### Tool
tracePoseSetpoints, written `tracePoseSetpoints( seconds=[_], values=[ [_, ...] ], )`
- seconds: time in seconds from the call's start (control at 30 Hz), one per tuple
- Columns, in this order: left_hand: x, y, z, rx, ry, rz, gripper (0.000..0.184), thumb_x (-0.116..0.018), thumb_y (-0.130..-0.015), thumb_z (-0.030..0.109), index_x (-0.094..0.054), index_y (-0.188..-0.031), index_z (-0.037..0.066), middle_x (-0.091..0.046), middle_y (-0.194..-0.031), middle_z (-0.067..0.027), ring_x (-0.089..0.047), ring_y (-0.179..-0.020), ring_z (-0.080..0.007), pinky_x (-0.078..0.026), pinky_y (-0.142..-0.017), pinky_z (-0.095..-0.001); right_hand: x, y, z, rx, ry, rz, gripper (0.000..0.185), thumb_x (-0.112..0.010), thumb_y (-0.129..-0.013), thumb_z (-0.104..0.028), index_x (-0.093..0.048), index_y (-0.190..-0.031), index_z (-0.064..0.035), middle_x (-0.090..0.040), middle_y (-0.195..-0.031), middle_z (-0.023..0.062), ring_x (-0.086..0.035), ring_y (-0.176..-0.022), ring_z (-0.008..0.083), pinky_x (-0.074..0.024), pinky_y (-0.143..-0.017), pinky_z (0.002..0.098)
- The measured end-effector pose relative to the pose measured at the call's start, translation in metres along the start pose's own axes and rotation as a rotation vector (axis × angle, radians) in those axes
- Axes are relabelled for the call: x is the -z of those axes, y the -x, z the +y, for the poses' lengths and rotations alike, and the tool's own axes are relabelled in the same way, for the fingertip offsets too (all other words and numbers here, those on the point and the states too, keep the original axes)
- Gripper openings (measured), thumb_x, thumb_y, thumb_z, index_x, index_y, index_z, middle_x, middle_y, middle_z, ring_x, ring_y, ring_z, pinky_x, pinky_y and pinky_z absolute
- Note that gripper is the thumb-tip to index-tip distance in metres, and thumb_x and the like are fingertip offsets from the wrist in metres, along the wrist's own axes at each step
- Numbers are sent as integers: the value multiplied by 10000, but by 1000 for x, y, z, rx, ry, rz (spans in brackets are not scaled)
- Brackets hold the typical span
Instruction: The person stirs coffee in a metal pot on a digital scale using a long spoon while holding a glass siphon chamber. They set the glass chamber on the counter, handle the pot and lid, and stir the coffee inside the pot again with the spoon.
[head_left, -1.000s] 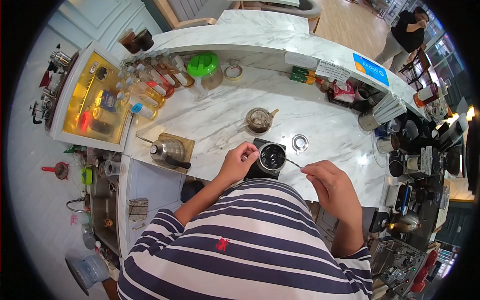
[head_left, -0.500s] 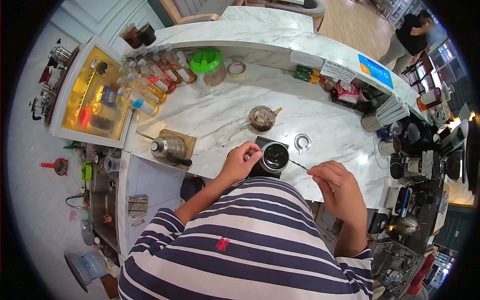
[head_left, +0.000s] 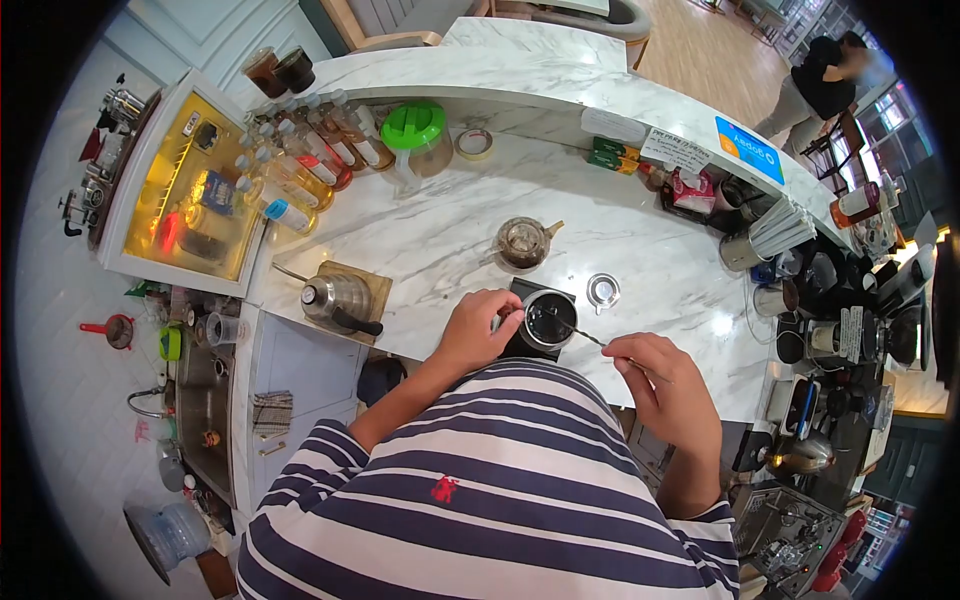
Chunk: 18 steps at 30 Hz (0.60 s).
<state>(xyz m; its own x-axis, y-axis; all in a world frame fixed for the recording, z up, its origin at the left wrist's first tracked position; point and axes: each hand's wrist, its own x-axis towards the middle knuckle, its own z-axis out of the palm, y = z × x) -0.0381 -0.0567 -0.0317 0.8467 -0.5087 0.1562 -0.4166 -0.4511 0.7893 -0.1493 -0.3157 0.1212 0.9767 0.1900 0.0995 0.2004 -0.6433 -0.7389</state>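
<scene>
A metal cup (head_left: 550,345) of dark liquid stands on a black scale (head_left: 530,288) close to my body. My left hand (head_left: 478,328) is closed at the cup's left side, apparently on its handle, which the fingers mostly hide. Between the thumb and fingers of my right hand (head_left: 660,385) is a long thin bar spoon (head_left: 588,338) with a twisted stem. It slants down into the cup, its lower end in the dark liquid. Just beyond the scale sits a glass teapot (head_left: 524,243). A small round metal piece (head_left: 603,291) lies right of it.
To the left, a gooseneck kettle (head_left: 340,302) rests on a wooden board (head_left: 380,290). Bottles (head_left: 300,178), a green-lidded jug (head_left: 413,128) and a tape roll (head_left: 474,144) line the back. A holder of straws (head_left: 782,225) stands right. Another person (head_left: 825,85) is beyond the counter.
My right hand has shifted slightly left, and the bar spoon's stem reaches farther across the cup. My left hand stays at the cup's side.
</scene>
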Motion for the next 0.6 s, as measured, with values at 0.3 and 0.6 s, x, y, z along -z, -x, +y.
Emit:
tracePoseSetpoints(
  seconds=[0.3,0.6],
  values=[
    [1,-2,2,38,27,-27,146,-688,-928,183,-686,-1005,59,-715,-918,-108,-661,-879,-301,-500,-814,-412,-12,5,14,-169,-196,208,123,-611,-947,4,-705,-1026,12,-728,-942,180,-712,-841,327,-542,-765,363],
    [6,-4,5,-9,-21,-44,153,-691,-925,182,-695,-1015,58,-715,-914,-109,-664,-866,-308,-490,-831,-414,-34,-2,19,-129,-188,266,101,-658,-956,-29,-721,-1022,16,-739,-930,177,-726,-833,313,-555,-767,351]
  ],
)
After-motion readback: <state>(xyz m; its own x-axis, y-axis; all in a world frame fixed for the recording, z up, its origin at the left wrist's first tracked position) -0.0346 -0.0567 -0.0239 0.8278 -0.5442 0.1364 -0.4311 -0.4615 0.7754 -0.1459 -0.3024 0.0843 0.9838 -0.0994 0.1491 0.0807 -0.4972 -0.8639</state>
